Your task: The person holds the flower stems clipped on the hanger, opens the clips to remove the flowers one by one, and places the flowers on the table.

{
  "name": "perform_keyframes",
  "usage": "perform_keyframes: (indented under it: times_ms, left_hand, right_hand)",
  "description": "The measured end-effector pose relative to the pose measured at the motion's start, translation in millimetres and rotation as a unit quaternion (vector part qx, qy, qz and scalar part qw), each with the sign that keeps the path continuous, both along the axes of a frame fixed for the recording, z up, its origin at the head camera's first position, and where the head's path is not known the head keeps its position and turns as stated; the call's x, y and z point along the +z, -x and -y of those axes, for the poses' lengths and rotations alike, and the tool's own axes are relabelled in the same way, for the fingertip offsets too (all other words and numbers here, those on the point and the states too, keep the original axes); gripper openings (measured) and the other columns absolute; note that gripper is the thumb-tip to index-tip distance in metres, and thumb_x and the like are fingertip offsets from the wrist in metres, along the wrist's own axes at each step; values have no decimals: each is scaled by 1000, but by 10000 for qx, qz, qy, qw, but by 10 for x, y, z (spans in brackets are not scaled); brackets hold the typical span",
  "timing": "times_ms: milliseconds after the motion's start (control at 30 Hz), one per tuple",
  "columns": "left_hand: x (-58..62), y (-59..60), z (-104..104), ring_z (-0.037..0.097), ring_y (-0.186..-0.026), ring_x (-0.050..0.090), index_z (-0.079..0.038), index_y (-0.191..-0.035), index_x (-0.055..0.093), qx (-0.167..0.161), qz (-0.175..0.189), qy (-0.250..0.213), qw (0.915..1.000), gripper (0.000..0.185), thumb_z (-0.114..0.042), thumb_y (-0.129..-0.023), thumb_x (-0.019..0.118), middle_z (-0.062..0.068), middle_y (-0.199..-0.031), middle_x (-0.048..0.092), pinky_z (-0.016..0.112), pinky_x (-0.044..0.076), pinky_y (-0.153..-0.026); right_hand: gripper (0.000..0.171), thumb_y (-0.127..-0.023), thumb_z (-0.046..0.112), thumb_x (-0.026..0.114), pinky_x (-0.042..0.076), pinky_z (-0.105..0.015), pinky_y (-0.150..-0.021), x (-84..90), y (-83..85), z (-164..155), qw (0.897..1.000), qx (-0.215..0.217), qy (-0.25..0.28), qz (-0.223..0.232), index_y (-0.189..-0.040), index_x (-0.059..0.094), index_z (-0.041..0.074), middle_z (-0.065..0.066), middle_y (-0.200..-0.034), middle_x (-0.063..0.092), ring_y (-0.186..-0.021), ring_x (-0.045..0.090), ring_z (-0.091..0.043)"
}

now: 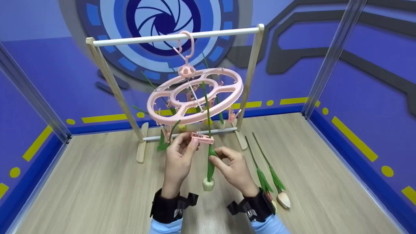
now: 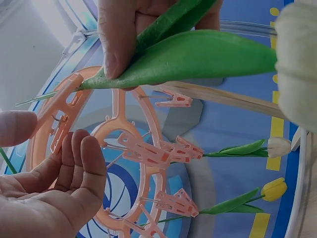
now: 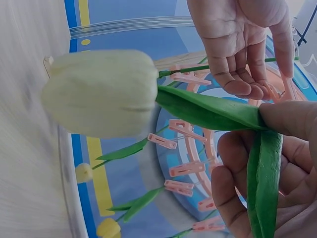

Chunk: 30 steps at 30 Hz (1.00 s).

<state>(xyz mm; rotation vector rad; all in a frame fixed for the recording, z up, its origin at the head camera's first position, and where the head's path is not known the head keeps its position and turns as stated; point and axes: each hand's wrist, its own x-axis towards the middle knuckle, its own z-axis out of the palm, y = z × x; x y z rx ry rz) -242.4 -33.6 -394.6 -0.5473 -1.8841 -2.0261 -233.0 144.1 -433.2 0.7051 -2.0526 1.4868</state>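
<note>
My left hand pinches a pink clothespin between thumb and fingers, below the front rim of a round pink clip hanger. The clothespin's far end meets the green stem of an artificial white tulip, which hangs head down. On the tulip's leaves, just under the clothespin, my right hand pinches with thumb and fingers. The left wrist view shows the stem crossing the clothespin's tip. Behind, a white tulip and a yellow tulip hang upside down from other clothespins.
The hanger hooks over the white bar of a wooden-legged rack. Right of the rack, two tulips lie on the table, one with a pale pink head; the right wristband partly covers the other. A further clothespin dangles at the hanger's right side.
</note>
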Motion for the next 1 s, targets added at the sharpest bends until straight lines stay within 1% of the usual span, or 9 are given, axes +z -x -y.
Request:
perform_keyframes:
  times_ms: [67,167,233,367,500,833,1000]
  left_hand:
    - [0,2,-1,23,-93,65,15,-125,60,15,72,-23,10000,27,-1,-103,59,20,-108,66,26,56,-81]
    - [8,0,-6,29,-93,65,14,-123,61,34,133,-34,9999,26,-1,-102,60,18,-105,65,27,57,-81]
    - [12,-2,-7,34,-93,65,14,-121,61,49,118,-18,9999,24,-1,-102,61,17,-103,64,27,57,-81]
    - [11,-7,-3,36,-92,64,14,-120,62,63,0,59,10000,23,0,-102,61,17,-102,64,27,57,-80]
    - [2,-4,5,30,-90,64,13,-120,62,79,-66,128,9999,23,-2,-103,61,16,-101,64,29,57,-80]
    - [13,-11,-5,34,-90,65,13,-116,63,152,-75,94,9998,20,0,-101,62,17,-100,64,25,56,-79]
    - [13,-13,-10,26,-91,67,13,-116,64,213,-152,63,9996,19,0,-101,63,19,-103,66,24,57,-80]
  right_hand:
    - [4,-92,3,75,56,-28,-71,1,2,-3,10000,-35,0,-14,-94,75,6,-2,-83,73,-74,66,-15]
    - [3,-92,3,76,56,-27,-71,2,4,-8,10000,-72,-5,-44,-94,75,6,-2,-83,72,-74,66,-14]
    - [4,-92,3,75,55,-27,-71,6,5,-11,10000,-69,9,-32,-94,75,6,-2,-82,72,-74,66,-14]
    - [3,-93,3,75,55,-28,-71,10,4,-21,10000,-69,14,-16,-94,75,6,-1,-83,72,-75,66,-14]
    - [4,-93,4,75,55,-28,-72,14,1,-30,10000,-84,-7,-19,-95,75,7,-1,-84,72,-75,66,-14]
    - [5,-92,2,75,56,-28,-71,17,11,-45,9999,-56,13,-115,-95,75,6,-2,-83,73,-75,67,-15]
    - [7,-91,0,76,56,-28,-70,23,14,-54,9997,-61,-17,-237,-95,75,6,-3,-83,73,-74,66,-14]
